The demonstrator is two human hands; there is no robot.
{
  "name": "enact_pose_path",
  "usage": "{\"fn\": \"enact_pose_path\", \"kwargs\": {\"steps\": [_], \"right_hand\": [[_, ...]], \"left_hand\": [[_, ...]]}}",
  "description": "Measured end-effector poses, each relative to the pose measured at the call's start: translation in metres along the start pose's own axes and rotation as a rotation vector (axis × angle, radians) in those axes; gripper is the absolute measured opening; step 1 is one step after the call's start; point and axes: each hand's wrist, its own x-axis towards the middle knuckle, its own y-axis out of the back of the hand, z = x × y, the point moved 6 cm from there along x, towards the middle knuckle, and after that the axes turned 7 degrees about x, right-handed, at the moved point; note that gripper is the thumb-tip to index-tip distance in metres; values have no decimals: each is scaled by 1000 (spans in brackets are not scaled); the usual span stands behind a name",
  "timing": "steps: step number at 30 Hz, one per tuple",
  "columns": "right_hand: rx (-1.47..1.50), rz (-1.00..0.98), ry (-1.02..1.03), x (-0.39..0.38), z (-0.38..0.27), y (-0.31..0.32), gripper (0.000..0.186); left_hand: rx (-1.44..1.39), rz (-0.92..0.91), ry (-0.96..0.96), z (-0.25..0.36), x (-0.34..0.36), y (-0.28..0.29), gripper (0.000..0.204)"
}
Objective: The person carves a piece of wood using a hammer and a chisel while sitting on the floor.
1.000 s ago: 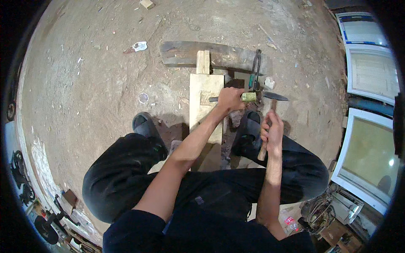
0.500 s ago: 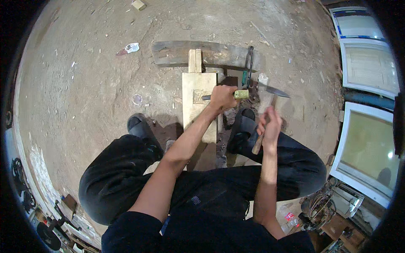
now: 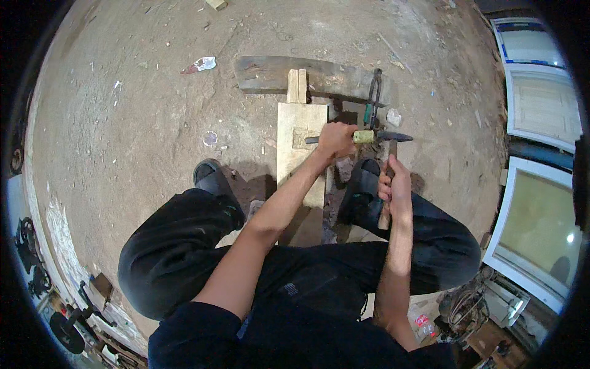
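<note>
My left hand is wrapped round a chisel with a pale yellow handle. Its dark blade lies over a shallow cut patch in a light wooden beam, which runs between my feet. In my right hand is a hammer, gripped by its wooden handle. The hammer's dark head is at the butt of the chisel handle, seemingly touching it. A narrower tenon at the beam's far end rests on a weathered plank.
Green-handled pincers lean against the plank, with a whitish chunk nearby. Framed glass panels stand along the right. A plastic bottle and coiled wires are at lower right. Wood scraps dot the dirt floor.
The hammer head has swung left, from apart to the chisel's butt. My left hand still holds the chisel over the cut patch. The whole view has shifted slightly.
</note>
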Motion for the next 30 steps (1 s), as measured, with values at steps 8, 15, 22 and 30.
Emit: {"fn": "enact_pose_path", "kwargs": {"steps": [8,15,22,30], "right_hand": [[35,3,81,-6,-4,1,27],[-60,5,19,-4,-2,-2,27],[-38,112,249,-13,-7,0,27],[329,286,504,-25,-19,3,31]], "left_hand": [[-2,-41,-31,-4,5,-4,26],[-44,-60,-114,-6,6,-12,27],[-59,-45,-154,-5,6,-15,26],[-71,-63,-233,-1,3,-15,28]]}}
